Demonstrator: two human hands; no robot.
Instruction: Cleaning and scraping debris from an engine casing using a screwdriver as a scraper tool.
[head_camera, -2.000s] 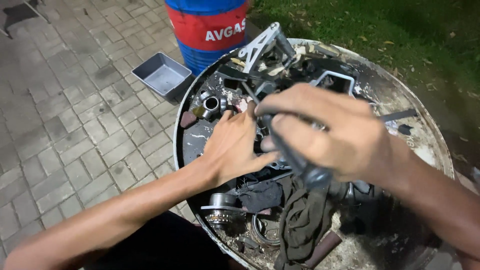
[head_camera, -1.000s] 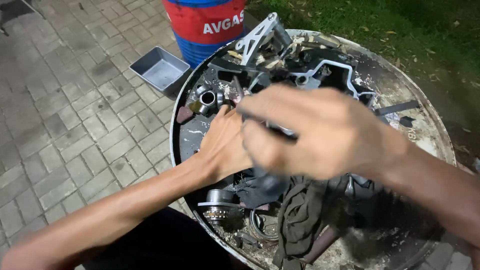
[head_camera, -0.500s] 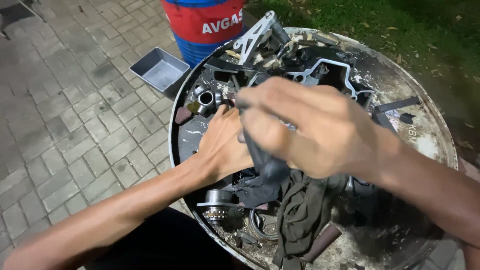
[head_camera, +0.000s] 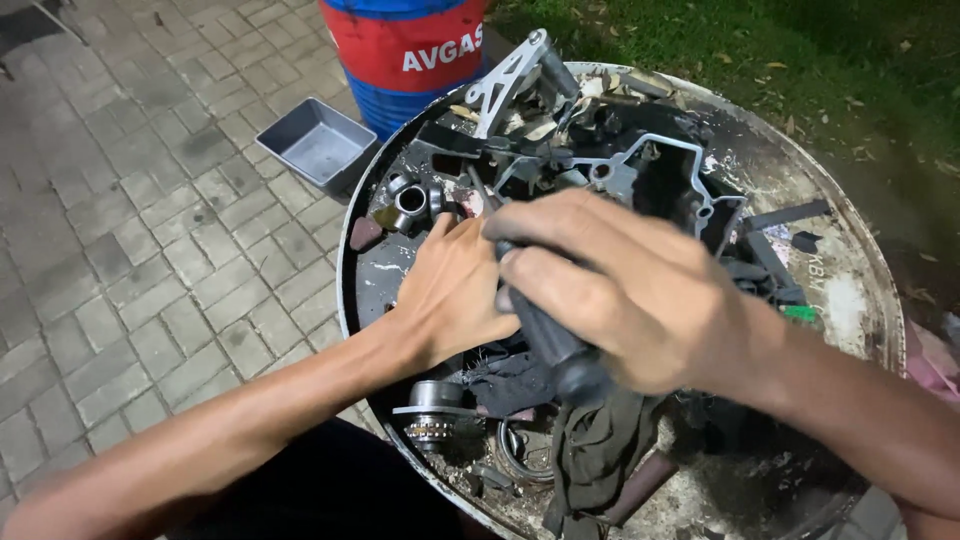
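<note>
Head view: right hand (head_camera: 640, 300) grip clenched round dark tool handle (head_camera: 550, 340), working above drum-top bench (head_camera: 850, 290). Left hand (head_camera: 450, 290) lies flat, fingers spread, steadying parts beside grey engine casing (head_camera: 640, 170). Judged: mid-turning; firm bracing needed.

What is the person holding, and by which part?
The right hand grips a dark cylindrical tool handle around its middle. The left hand presses down on metal parts beneath; whether it grips anything is hidden.

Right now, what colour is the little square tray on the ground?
Grey. The square tray sits on the paving beside the red and blue drum; the head view shows it best.
</note>
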